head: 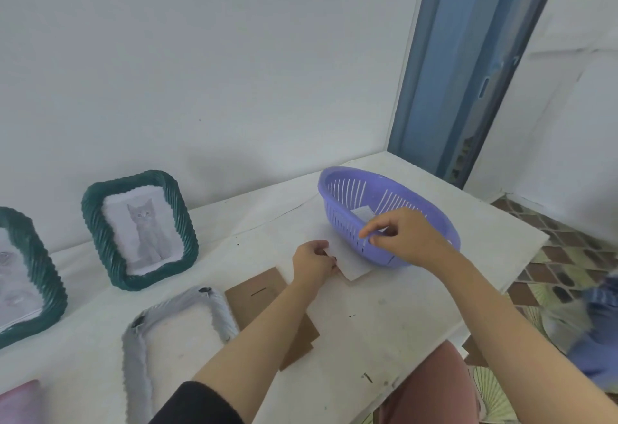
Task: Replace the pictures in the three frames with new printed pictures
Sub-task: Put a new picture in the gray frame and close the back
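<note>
A green frame [140,229] with a grey cat picture stands against the wall. A second green frame [30,276] stands at the left edge. A grey frame [174,326] lies face down, its brown backing board [267,303] beside it. My left hand [314,263] holds a white printed sheet [351,263] flat on the table next to the purple basket [341,203]. My right hand [401,236] hovers at the basket's near rim, thumb and forefinger pinched together; what they pinch is unclear. Another sheet [363,213] lies inside the basket.
The white table [384,316] ends at the right, with tiled floor [551,243] beyond. A pink object [20,403] sits at the bottom left corner. A blue door frame [451,72] rises behind the basket.
</note>
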{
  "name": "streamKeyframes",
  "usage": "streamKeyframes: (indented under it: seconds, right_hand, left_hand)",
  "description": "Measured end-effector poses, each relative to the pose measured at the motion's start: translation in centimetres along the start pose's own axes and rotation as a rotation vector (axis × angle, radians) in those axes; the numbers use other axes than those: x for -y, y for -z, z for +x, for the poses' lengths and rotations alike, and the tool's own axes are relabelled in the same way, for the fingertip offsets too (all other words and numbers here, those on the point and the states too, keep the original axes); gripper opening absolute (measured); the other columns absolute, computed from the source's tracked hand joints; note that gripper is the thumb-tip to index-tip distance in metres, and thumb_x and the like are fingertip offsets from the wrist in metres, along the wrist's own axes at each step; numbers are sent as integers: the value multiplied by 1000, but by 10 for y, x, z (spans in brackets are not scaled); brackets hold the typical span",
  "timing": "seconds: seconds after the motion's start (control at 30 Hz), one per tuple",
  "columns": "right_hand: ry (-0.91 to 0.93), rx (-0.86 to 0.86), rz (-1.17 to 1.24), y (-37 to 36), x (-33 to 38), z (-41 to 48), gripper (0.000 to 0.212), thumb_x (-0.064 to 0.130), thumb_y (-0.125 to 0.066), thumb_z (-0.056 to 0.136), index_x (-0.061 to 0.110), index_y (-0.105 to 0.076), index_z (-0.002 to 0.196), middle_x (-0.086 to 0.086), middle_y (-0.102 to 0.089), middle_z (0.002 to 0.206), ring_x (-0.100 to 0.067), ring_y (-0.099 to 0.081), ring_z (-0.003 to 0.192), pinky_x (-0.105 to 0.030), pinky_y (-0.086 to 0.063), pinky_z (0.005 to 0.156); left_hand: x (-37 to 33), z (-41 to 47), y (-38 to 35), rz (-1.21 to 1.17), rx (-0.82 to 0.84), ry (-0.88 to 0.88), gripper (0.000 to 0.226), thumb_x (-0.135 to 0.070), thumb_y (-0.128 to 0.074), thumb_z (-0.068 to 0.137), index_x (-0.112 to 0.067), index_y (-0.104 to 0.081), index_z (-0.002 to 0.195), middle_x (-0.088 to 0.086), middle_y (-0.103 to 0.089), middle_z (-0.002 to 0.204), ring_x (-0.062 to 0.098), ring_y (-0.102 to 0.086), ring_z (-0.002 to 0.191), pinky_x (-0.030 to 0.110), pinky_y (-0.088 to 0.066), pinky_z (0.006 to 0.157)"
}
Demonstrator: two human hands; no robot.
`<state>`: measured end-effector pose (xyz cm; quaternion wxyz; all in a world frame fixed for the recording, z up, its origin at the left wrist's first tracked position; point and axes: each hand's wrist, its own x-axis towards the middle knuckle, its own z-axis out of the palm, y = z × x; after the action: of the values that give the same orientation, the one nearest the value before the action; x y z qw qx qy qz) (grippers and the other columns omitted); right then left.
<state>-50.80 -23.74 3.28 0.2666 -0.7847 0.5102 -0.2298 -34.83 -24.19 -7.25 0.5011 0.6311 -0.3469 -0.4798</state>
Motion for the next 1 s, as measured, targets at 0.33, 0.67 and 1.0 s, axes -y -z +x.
streamKeyframes:
  seconds: [0.33, 0.67, 1.0]
  right_hand:
    - [18, 47, -100, -23, -10, -8, 21, 10, -62, 83, 26, -75, 86, 7, -67, 97, -13, -60, 85, -14, -43, 66]
    - [-26, -93, 179, -16, -9, -5, 25, 10, -56, 87, 28, -71, 79, -4, -72, 90, -25, -63, 84, -31, -46, 77]
    - [-450, 208, -433, -5, -37, 50, 41, 15, -64, 82, 12, -53, 121, -11, -55, 123, -28, -52, 111, -31, -43, 79]
  left_hand:
    - [-7, -12, 6, 184, 5, -93, 53, 4, -57, 79, -4, -48, 130, 9, -57, 98, 20, -62, 78, 36, -56, 76]
    - [-9, -65, 91, 521, -130, -313, 31, -13, -56, 82, -24, -63, 110, -8, -64, 108, 8, -60, 88, 25, -47, 83]
    - [-32, -59, 55, 726, 92, -704, 51, -26, -57, 88, -28, -41, 136, 0, -43, 140, 14, -40, 127, 20, -30, 100]
